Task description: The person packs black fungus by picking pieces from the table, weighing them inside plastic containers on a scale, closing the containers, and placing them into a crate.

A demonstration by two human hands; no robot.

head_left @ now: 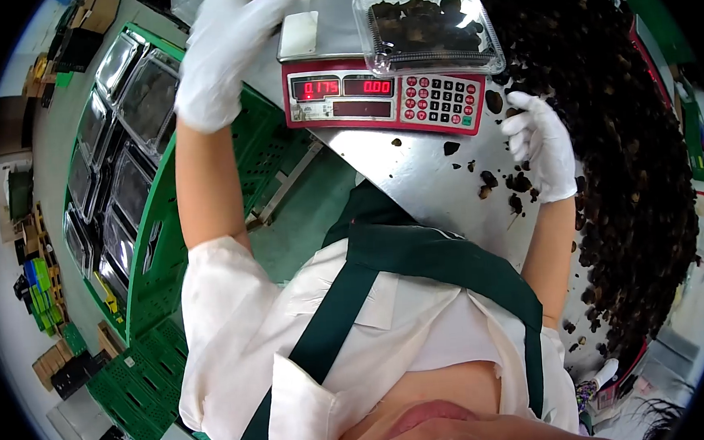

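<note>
My left hand (220,63), in a white glove, is raised at the upper left beside the scale, partly cut off by the top edge. Its visible fingers are stretched out and hold nothing I can see. The red digital scale (381,97) reads 0.175 and 0.00. On its metal plate sits a clear plastic clamshell box (429,34) with dark, dried, mushroom-like pieces (425,23) inside. My right hand (545,145), also in a white glove, hovers at the scale's right corner, fingers loosely bent and apart, nothing visible in them.
A large heap of dark pieces (623,163) covers the right side of the metal table (417,172), with stray bits (517,182) near the scale. Left of me, a green crate (149,257) holds several clear plastic boxes (151,99). Another person's gloved hand (607,372) shows at lower right.
</note>
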